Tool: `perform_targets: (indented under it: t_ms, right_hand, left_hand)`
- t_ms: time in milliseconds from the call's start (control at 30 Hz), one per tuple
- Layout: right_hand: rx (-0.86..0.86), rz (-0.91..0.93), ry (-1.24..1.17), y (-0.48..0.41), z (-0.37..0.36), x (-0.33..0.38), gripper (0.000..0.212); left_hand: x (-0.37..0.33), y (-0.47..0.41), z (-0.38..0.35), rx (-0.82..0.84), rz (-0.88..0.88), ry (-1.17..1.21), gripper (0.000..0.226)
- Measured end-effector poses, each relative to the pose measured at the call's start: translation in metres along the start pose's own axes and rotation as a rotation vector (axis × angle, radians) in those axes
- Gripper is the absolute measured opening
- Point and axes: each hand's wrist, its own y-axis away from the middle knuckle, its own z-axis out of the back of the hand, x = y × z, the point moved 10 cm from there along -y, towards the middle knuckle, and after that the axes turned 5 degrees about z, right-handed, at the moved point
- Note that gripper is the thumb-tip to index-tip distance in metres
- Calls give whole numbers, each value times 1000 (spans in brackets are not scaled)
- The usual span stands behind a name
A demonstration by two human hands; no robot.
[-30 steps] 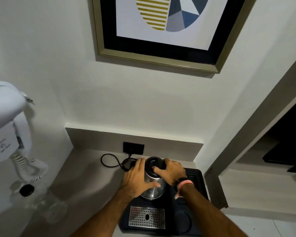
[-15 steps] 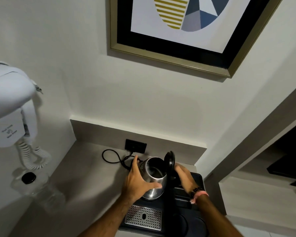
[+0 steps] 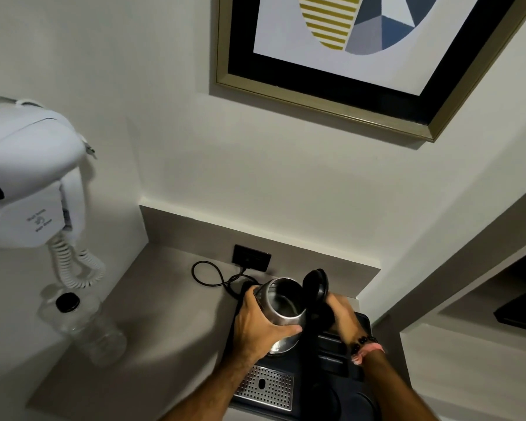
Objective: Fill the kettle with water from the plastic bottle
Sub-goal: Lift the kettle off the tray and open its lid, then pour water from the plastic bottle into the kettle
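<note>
On the grey counter (image 3: 152,314), the kettle (image 3: 281,311) sits on my black tray (image 3: 362,399), its lid (image 3: 315,288) now up. My left hand (image 3: 260,328) grips it; my right hand (image 3: 342,314) has moved to the handle. The capped bottle (image 3: 82,326) waits far left.

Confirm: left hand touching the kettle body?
Touching. The head view shows the left hand wrapped around the steel kettle, thumb across its front.

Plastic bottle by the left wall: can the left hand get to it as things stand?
Probably yes. The plastic bottle stands capped on bare counter left of the kettle, nothing between. But the left hand is gripping the kettle and must let go first.
</note>
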Motion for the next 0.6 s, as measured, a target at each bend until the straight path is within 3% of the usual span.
perform_targets:
  t_ms: [167, 367, 600]
  right_hand:
    - [81, 122, 13, -11, -21, 30, 54]
    - [224, 158, 12, -17, -96, 59, 36]
    - [311, 153, 10, -27, -182, 66, 44]
  left_hand:
    - [-3, -5, 31, -58, -18, 1, 137]
    - [28, -12, 93, -173, 40, 31, 132]
    - [81, -22, 156, -263, 117, 50, 129]
